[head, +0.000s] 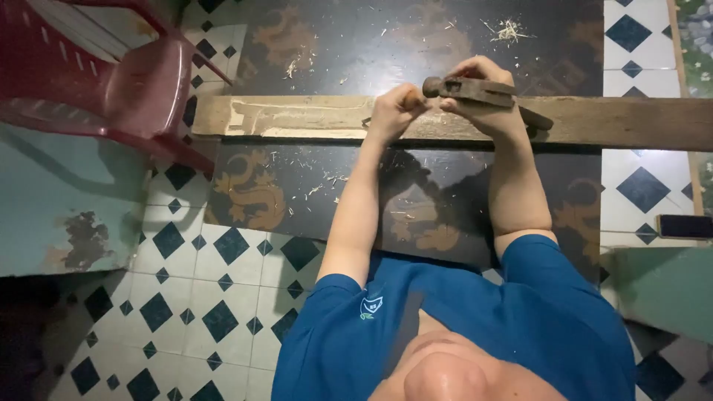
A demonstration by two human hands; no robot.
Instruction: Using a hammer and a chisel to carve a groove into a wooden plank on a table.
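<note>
Wooden plank (312,117) lies flat on floor (223,282); left hand (394,111) clenches chisel (411,97) against it, right hand (483,93) grips hammer (468,89), head by chisel butt.

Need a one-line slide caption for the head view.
Left hand grips a wooden-handled chisel on a plank; right hand holds a hammer against its butt.

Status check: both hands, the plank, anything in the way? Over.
Left hand shut on chisel handle. Right hand shut on hammer, head at the handle. Plank flat on floor, partly carved. Nothing obstructing; shavings beyond.
</note>
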